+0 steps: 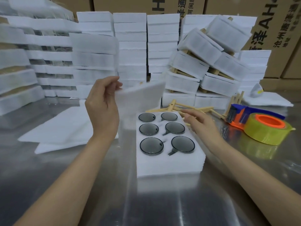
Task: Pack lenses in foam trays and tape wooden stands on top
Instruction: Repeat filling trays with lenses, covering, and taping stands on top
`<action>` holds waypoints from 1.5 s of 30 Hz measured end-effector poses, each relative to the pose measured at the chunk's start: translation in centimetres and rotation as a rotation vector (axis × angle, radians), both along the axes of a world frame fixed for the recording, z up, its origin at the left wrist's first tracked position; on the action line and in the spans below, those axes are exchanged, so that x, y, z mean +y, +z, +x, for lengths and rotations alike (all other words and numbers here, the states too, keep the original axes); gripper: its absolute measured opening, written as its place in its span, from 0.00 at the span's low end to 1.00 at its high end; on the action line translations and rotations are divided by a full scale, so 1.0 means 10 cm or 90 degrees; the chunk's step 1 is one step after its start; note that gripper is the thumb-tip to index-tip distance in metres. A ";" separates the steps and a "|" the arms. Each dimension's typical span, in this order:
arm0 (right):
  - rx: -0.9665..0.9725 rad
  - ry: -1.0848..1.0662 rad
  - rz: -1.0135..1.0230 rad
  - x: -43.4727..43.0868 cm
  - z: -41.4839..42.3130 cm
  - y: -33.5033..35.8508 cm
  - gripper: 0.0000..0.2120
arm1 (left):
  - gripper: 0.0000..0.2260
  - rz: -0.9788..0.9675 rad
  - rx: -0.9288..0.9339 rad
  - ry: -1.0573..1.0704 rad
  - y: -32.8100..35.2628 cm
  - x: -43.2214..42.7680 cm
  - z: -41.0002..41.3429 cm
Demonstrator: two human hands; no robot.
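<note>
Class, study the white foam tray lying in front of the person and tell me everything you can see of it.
The foam tray is a thick white rectangular block, seemingly of soft layered foam, lying flat and uncovered on the shiny metal table. Six round pockets, in two columns of three, each hold a dark grey lens with a small tab. The right hand hovers over its far right corner; contact cannot be told. Wooden stands lie just behind it.

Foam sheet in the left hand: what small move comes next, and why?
Probably lay the foam sheet over the foam tray: all six lenses sit uncovered in their pockets, and the left hand pinches the sheet just beyond it, with the right hand open nearby.
</note>
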State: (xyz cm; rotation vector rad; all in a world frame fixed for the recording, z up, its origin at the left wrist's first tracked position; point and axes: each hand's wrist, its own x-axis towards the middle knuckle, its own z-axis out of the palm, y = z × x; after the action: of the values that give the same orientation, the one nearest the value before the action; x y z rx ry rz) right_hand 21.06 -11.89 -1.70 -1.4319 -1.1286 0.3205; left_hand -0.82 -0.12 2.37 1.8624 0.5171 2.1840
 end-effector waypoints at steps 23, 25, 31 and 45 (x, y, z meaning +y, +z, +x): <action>0.172 0.067 0.087 -0.04 -0.02 0.12 0.07 | 0.22 -0.685 -0.156 -0.520 -0.19 0.01 0.19; 0.191 0.060 0.088 -0.04 0.01 0.13 0.09 | 0.13 -0.655 -0.039 -0.480 -0.24 0.02 0.17; 0.301 0.058 0.058 -0.03 0.08 0.16 0.14 | 0.04 -0.690 -0.008 -0.451 -0.28 0.09 0.14; 0.011 0.041 -0.225 -0.10 0.09 0.20 0.17 | 0.17 -0.758 0.219 -0.518 -0.29 -0.13 0.23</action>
State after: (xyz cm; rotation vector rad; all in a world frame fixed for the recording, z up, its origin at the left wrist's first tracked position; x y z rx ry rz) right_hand 21.98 -12.93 0.30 -1.6987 -1.1449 0.6008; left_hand 1.47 -1.43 -0.57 1.3250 0.7101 0.7021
